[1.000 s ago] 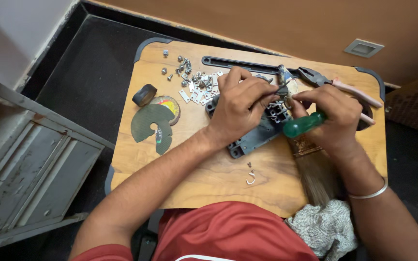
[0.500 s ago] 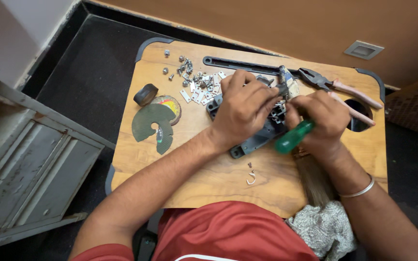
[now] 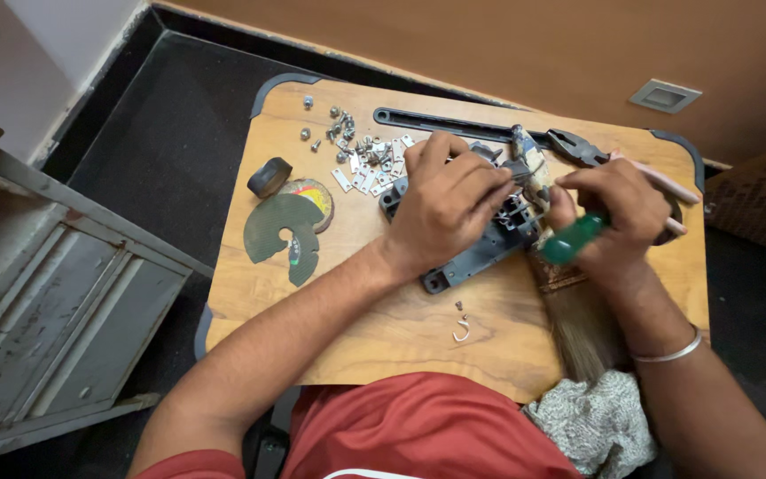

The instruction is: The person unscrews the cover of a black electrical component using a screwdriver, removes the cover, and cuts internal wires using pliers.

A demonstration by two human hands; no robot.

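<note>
A dark grey mechanical housing (image 3: pixel 476 255) lies on the small wooden table (image 3: pixel 365 310). My left hand (image 3: pixel 447 206) rests on top of it, fingers pinching a small part at its upper right end. My right hand (image 3: pixel 615 217) grips a green-handled screwdriver (image 3: pixel 574 239), whose tip points into the same spot on the housing. The two hands nearly touch above it.
Several loose screws and metal plates (image 3: pixel 361 160) lie at the table's back. Broken grinding discs (image 3: pixel 290 232), a black ring (image 3: pixel 269 176), pink-handled pliers (image 3: pixel 618 164), a black bar (image 3: pixel 454 126), a small hook (image 3: pixel 461 333), a brush (image 3: pixel 578 333) and a cloth (image 3: pixel 591 421) surround me. A grey cabinet (image 3: pixel 37 302) stands left.
The right hand has tilted the green screwdriver handle lower and toward the housing. The left hand stays on the housing with small finger shifts.
</note>
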